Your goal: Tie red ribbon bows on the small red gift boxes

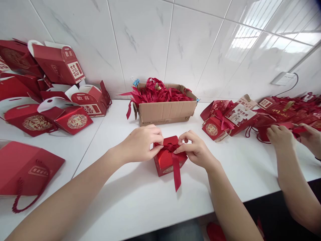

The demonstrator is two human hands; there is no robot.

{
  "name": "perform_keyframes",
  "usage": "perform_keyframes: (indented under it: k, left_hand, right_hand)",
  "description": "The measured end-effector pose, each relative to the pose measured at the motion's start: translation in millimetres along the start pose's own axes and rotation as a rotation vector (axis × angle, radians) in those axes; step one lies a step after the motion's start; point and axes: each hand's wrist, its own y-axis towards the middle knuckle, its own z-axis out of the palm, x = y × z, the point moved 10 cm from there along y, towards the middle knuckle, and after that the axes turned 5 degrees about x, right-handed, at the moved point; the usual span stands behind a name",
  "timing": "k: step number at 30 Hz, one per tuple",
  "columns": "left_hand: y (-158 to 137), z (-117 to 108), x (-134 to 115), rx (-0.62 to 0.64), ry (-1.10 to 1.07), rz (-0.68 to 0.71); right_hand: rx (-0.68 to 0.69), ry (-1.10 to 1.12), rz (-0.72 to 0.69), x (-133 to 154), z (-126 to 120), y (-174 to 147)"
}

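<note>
A small red gift box (163,160) stands on the white table in front of me, its top folded shut. Red ribbon (176,170) is knotted at the top of the box, and one tail hangs down the front onto the table. My left hand (144,144) pinches the ribbon on the left side of the knot. On the other side, my right hand (194,147) has thumb and finger closed on the ribbon close to the knot. Part of the box's top is hidden behind my fingers.
A cardboard box (165,112) full of red ribbons stands by the tiled wall. Open red boxes (72,122) are piled at left, near a red bag (30,167) with rope handle. Finished-looking boxes (213,129) stand right, beside a co-worker's hands (282,137).
</note>
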Motion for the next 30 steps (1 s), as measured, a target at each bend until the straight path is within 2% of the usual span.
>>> perform_keyframes:
  k: [9, 15, 30]
  left_hand:
    - [-1.7, -0.6, 2.5, 0.042, 0.040, -0.008]
    - [-2.0, -2.2, 5.9, 0.025, 0.041, -0.030]
    - [-2.1, -4.0, 6.1, 0.007, -0.040, -0.089]
  right_hand:
    - [0.051, -0.014, 0.021, -0.3, 2.4, -1.2]
    - [0.063, 0.026, 0.037, -0.6, 3.8, -1.5]
    - [0.033, 0.029, 0.034, 4.0, 1.2, 0.3]
